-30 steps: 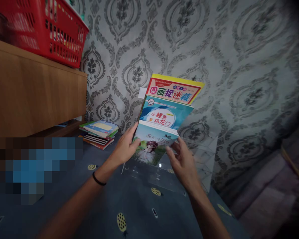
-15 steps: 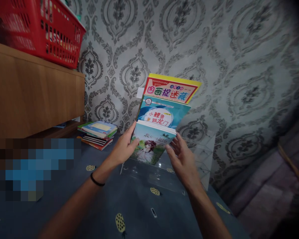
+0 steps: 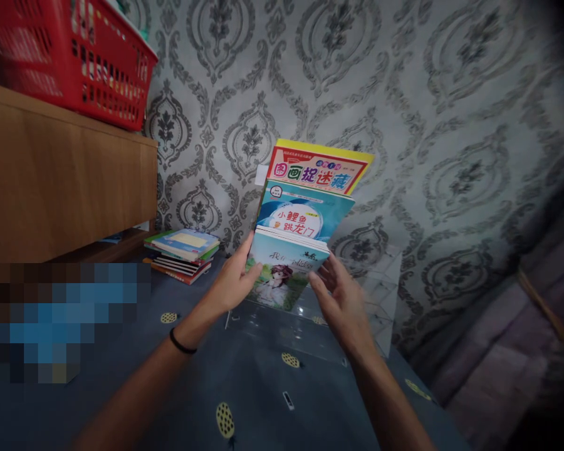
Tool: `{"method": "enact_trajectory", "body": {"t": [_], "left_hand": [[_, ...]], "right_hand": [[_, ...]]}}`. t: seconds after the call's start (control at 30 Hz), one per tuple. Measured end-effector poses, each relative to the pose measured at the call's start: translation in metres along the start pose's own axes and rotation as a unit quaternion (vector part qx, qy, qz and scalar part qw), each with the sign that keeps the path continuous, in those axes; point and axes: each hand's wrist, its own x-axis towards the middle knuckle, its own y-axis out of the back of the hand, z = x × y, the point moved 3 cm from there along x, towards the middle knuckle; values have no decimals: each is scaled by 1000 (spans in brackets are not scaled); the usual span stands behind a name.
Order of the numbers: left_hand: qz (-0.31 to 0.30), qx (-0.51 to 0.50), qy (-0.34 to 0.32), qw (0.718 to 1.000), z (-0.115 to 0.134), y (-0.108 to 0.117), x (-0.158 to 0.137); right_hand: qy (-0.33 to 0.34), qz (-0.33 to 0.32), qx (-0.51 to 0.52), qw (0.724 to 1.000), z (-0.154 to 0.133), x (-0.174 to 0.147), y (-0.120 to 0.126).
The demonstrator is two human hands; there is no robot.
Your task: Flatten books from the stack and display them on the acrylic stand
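A book (image 3: 279, 275) with a girl on its pale green-blue cover leans at the front of a clear plastic rack (image 3: 380, 300); white page edges behind its top suggest more than one thin book there. My left hand (image 3: 230, 282) grips its left edge, thumb on the cover. At the right edge, my right hand (image 3: 345, 307) closes with its thumb in front and fingers behind. Behind rises a blue book (image 3: 296, 216) with a white oval, and behind that a taller red-and-yellow book (image 3: 310, 172). The lower parts of both are hidden.
To the left a stack of books (image 3: 185, 245) lies on the dark blue cloth (image 3: 258, 401) printed with pineapples. A wooden cabinet (image 3: 66, 181) bears a red plastic basket (image 3: 108, 62). Patterned wallpaper (image 3: 338, 75) stands behind, and a curtain (image 3: 502, 363) hangs at the right.
The whole view has shifted very slightly. Both hands stay at the edges of the front book, and the books keep their places.
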Motion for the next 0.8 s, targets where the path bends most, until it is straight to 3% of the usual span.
{"method": "enact_trajectory", "body": {"t": [0.33, 0.8], "left_hand": [[-8, -8, 11, 1000, 6, -3, 2], [0, -10, 26, 1000, -3, -6, -1]], "right_hand": [[-34, 9, 37, 999, 13, 1, -13], [-36, 14, 61, 997, 9, -2, -17]]}}
